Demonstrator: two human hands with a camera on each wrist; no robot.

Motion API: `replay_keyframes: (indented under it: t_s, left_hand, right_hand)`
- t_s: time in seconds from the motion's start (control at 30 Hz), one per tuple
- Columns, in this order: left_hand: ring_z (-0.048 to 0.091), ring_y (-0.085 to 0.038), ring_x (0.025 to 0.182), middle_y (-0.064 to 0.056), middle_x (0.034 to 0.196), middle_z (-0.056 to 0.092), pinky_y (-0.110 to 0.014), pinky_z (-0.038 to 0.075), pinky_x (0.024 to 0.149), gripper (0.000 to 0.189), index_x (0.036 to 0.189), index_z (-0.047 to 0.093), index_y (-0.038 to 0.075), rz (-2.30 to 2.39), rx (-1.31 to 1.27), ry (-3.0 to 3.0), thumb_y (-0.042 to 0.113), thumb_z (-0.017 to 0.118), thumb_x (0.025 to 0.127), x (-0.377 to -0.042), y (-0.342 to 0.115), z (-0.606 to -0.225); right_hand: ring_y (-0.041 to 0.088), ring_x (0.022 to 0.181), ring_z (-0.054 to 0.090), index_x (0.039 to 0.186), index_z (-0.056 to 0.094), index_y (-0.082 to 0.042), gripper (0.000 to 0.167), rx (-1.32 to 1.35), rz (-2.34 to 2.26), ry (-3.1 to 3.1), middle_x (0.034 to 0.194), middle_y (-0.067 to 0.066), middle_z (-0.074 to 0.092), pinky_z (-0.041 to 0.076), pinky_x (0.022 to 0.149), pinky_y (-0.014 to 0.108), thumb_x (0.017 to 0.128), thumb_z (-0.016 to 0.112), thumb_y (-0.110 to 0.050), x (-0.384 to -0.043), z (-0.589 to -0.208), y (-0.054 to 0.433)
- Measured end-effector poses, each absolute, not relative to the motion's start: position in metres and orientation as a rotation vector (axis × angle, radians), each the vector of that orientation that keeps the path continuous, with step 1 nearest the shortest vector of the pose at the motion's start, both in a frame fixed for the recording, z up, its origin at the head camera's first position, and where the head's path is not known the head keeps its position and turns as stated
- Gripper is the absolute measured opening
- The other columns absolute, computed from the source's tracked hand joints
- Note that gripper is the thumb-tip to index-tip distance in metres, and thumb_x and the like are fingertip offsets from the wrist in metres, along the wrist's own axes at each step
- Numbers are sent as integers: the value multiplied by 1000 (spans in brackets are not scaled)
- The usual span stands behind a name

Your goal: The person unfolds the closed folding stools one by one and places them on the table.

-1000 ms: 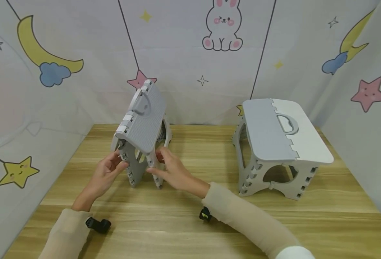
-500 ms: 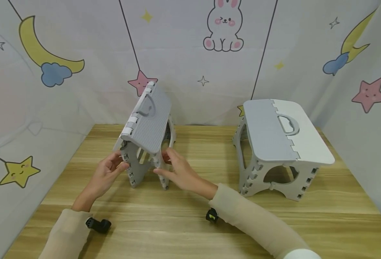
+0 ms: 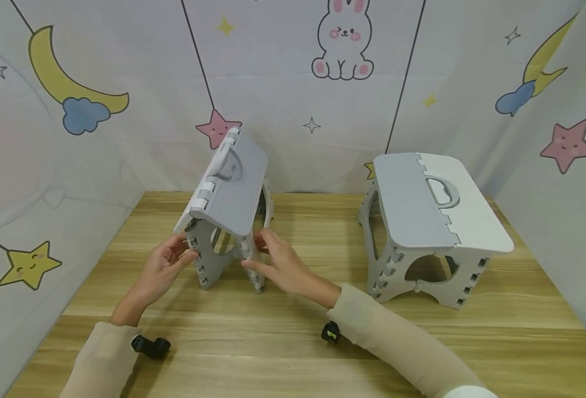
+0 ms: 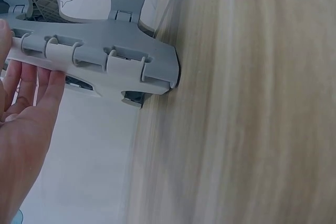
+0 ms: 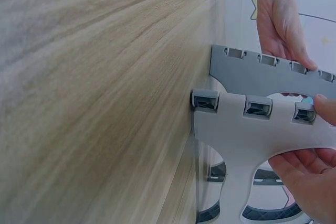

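Note:
A grey and white folding step stool stands half unfolded at the left of the table, its hinged top peaked like a roof and its legs partly spread. My left hand grips the stool's left leg edge, thumb in front and fingers behind; the left wrist view shows those fingers under the hinged leg edge. With thumb and fingers my right hand holds the right front leg, and in the right wrist view the thumb lies on the hinged edge of the white leg panel.
A second folding stool, fully unfolded with a flat grey and white top, stands on the right of the wooden table. Behind and at the sides hangs a white cloth printed with a rabbit, moons and stars.
My right hand has moved right with the stool's right leg, so the legs stand wider apart and the top's peak has spread. My left hand stays in place.

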State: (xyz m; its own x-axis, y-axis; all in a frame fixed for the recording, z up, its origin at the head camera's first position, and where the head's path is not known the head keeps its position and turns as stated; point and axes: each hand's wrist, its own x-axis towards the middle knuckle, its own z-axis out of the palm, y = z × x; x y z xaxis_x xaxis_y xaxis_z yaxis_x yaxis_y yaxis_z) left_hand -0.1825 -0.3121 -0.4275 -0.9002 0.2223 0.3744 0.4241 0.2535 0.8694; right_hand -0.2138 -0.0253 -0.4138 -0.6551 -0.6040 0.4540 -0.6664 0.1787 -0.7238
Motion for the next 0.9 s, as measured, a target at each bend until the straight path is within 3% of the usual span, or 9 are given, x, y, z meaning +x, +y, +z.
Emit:
replay_keyframes:
  t_s: [0.2, 0.5, 0.9]
  left_hand:
    - [56, -3, 114, 11, 122, 60, -16, 47, 91, 31, 128, 52, -5, -1713, -604, -2338, -6, 54, 97, -182, -312, -428]
    - [57, -6, 114, 12, 121, 60, -17, 48, 91, 32, 128, 50, -8, -1710, -601, -2345, -5, 55, 97, -181, -312, -429]
    - [55, -6, 116, 10, 125, 58, -18, 49, 91, 34, 130, 49, -9, -1724, -624, -2354, -4, 55, 97, -182, -312, -428]
  right_hand:
    - [18, 108, 57, 124, 47, -2, 43, 1272, 1508, -2366, 114, 8, 56, 49, 96, 31, 92, 70, -17, -213, -414, -22]
    - [17, 107, 57, 124, 47, -2, 43, 1260, 1539, -2366, 113, 6, 56, 50, 96, 36, 91, 71, -16, -212, -415, -17]
    - [20, 110, 57, 128, 46, 0, 46, 1273, 1543, -2359, 117, 9, 55, 49, 97, 31, 92, 70, -15, -211, -415, -7]
